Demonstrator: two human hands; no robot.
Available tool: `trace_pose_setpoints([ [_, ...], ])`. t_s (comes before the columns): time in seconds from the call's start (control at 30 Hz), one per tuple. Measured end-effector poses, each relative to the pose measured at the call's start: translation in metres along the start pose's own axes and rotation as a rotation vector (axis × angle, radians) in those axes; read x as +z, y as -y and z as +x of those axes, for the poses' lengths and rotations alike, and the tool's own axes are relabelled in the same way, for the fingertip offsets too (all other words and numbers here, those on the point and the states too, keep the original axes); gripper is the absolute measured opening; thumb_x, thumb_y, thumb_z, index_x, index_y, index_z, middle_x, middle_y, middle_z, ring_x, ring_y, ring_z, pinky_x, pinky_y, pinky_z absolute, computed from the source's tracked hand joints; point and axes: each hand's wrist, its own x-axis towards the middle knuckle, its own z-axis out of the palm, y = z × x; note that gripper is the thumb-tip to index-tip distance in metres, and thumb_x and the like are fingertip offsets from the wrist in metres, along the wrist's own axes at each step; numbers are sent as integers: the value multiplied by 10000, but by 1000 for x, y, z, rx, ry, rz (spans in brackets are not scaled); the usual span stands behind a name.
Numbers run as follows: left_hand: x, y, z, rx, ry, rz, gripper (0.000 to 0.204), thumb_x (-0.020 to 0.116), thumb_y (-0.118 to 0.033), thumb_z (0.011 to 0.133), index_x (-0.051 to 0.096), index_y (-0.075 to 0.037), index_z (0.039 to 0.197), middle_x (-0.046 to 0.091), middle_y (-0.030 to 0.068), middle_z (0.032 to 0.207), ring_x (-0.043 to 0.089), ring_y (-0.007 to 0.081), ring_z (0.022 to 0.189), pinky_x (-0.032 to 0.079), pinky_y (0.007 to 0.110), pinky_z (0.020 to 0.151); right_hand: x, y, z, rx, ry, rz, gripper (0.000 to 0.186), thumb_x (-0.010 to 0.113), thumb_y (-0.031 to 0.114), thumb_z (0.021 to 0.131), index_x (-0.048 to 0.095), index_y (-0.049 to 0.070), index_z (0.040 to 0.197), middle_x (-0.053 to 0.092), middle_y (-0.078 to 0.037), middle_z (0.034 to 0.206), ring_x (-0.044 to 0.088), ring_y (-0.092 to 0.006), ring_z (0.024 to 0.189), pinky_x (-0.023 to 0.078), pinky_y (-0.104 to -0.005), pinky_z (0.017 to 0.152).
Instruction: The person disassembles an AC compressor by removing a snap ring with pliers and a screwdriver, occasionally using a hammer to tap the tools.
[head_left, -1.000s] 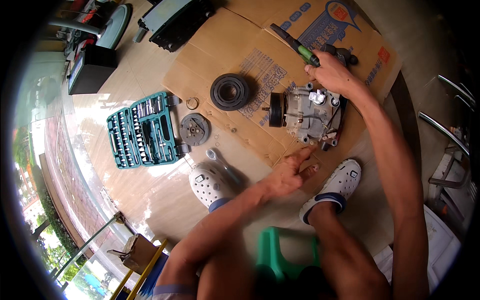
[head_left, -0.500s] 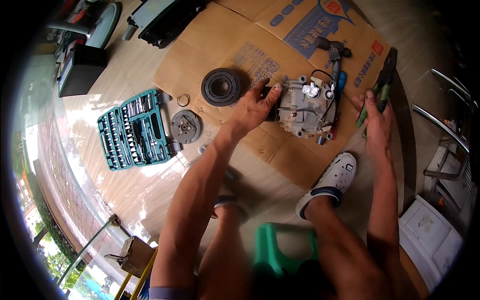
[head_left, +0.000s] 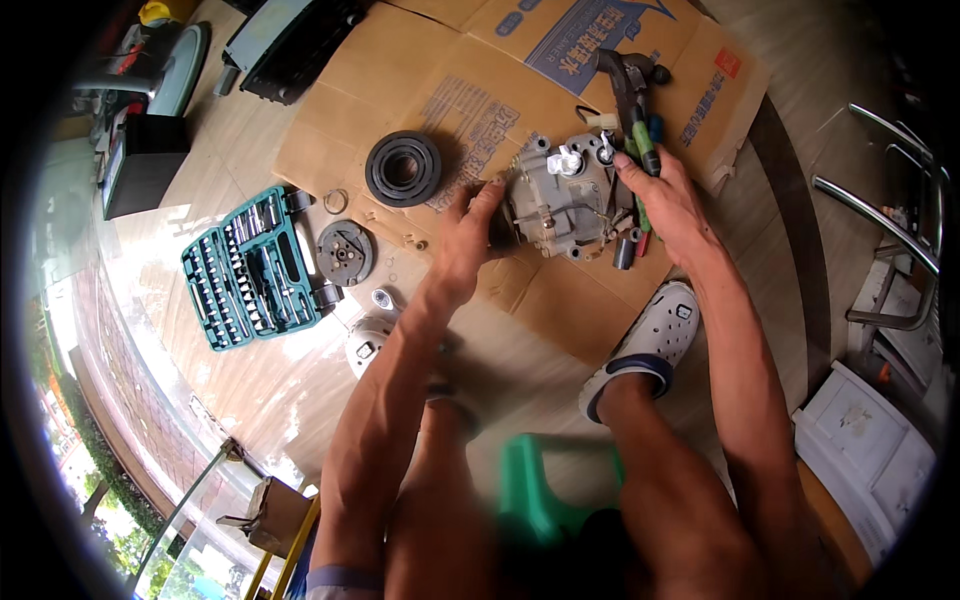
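A grey metal compressor (head_left: 565,205) with white tissue-like plugs on top lies on the cardboard. My left hand (head_left: 463,240) is closed around its dark left end, with the thumb uppermost; some of the fingers are hidden. At the compressor's right side, my right hand (head_left: 672,205) grips green-handled pliers (head_left: 643,140). Their dark jaws point away from me, near the hammer (head_left: 655,73), and overlap other tools there. A black grooved pulley (head_left: 403,168) rests to the left of the compressor. Further left is a round grey clutch plate (head_left: 345,253).
Flattened cardboard (head_left: 540,310) covers part of the tiled floor. An open green socket set (head_left: 262,270) lies to the left, with a metal ring (head_left: 335,201) close by. A green stool (head_left: 535,490) is below me. Metal chair legs (head_left: 880,225) stand at the right.
My right hand has brought the pliers left, from beyond the cardboard's right edge to the compressor's side. My left hand has closed around the compressor's left end. The view has shifted slightly.
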Motion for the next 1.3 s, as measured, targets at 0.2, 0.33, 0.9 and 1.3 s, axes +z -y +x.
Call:
trace_pose_setpoints([
  [0.2,-1,21,-19,-68,-94,-129,620,601,-519,1037,513,-95,1481,594,105,1405,638,256,1193,592,477,949,5,16,15,-109,78,-130,372,674,337,1040,636,2,1198,640,-77,976,580,-181,887,500,-371,783],
  [0.33,-3,25,-14,-49,-92,-113,631,591,-532,1037,511,-92,1482,575,111,1429,619,266,1228,598,487,940,-5,19,-16,-55,-122,-335,391,656,376,1052,645,-3,1147,643,-50,876,603,-194,826,501,-393,761],
  [0.9,0,52,11,239,-342,218,586,461,-490,1096,589,55,1270,657,237,1122,590,314,1048,440,399,994,12,-67,-115,439,933,363,363,688,321,1050,628,-28,1128,734,-88,936,592,-116,605,477,-283,563],
  [1.3,-6,50,11,182,-319,329,617,415,-512,1096,602,42,1294,667,287,1181,623,411,1133,446,437,1032,12,-79,-116,524,939,485,546,614,20,986,433,-45,1497,644,-196,1241,649,-262,1193,657,-467,920],
])
